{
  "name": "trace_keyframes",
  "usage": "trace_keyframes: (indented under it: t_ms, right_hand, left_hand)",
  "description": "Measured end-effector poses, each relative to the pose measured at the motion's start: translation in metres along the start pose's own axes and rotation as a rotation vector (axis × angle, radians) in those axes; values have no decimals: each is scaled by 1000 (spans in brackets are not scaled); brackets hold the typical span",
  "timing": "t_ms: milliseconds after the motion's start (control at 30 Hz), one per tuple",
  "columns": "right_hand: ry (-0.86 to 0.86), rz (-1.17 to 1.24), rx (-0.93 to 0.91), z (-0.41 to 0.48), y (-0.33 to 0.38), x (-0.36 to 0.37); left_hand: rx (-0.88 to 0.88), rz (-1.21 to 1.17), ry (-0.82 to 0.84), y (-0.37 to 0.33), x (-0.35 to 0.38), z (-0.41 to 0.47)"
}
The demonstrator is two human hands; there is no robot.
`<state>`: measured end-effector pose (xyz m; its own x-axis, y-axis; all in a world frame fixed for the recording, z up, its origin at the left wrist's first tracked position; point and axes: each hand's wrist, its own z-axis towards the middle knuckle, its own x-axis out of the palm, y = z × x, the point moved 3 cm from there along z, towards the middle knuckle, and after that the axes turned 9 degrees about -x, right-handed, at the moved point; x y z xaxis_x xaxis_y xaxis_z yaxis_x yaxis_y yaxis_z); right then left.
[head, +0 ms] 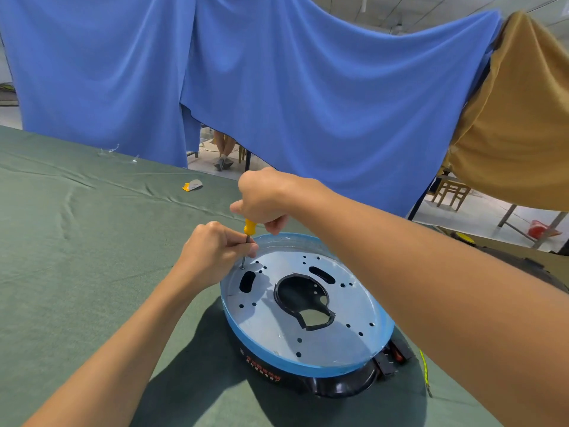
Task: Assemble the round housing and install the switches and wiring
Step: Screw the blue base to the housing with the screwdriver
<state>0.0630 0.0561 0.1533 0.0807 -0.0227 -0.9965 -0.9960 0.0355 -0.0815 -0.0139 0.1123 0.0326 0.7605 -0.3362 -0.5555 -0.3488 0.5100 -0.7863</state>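
The round housing (308, 328) lies on the green table: a blue-rimmed silver plate with several holes and a large centre cut-out, sitting on a black base (341, 385). A yellow-handled screwdriver (248, 238) stands upright with its tip at a screw near the plate's far left edge. My right hand (264, 198) grips the handle from above. My left hand (215, 251) pinches the metal shaft just above the plate. Black switches with red parts (394, 357) stick out at the housing's right front.
A green cloth (77, 241) covers the table. A small yellow and grey scrap (192, 185) lies farther back. A yellow-green wire (426, 372) runs along the housing's right side. Blue and tan curtains hang behind the table; a seated person's legs show through a gap.
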Motion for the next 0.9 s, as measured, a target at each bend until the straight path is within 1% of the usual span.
trace_keyframes:
  t_ms: [167,267,400,467,533,633,733,900]
  right_hand:
    - [5,-56,-141,-5,3,-10]
    - [-11,-101,-149,-6,2,-9]
    - [-31,-24,-40,0,-3,0]
    - [-29,-34,22,2,-8,5]
    - [-37,14,71,1,-12,8]
    - [-67,-3,83,-1,-14,9]
    - [-57,0,36,-2,-11,6]
    - [-32,-75,-133,-1,-3,-6]
  left_hand:
    - [-3,1,50,3,0,1]
    - [16,21,84,1,3,1]
    - [28,-7,114,0,5,0]
    - [27,-56,64,0,6,-1]
    - [8,-103,-2,0,5,-2]
    - [-1,-65,-35,1,4,1]
    - [18,-16,13,1,4,1]
    - [7,12,70,3,2,2]
